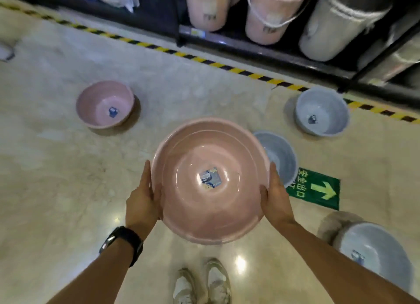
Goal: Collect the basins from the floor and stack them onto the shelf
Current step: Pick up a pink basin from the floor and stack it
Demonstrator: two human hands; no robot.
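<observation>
I hold a large pink basin (204,212) in the air at the centre of the head view, a label stuck in its bottom. My left hand (142,199) grips its left rim and my right hand (276,199) grips its right rim. On the floor lie a second pink basin (100,99) at the left, a blue-grey basin (327,103) at the right near the shelf, another blue-grey basin (283,158) partly hidden behind the held one, and a third (381,247) at the lower right. The dark shelf (250,47) runs along the top.
Pink buckets (266,15) and grey buckets (336,28) stand on the shelf's bottom level. Yellow-black hazard tape (159,48) marks the floor before the shelf. A green arrow sign (318,189) is stuck on the floor. My shoes (204,283) show at the bottom.
</observation>
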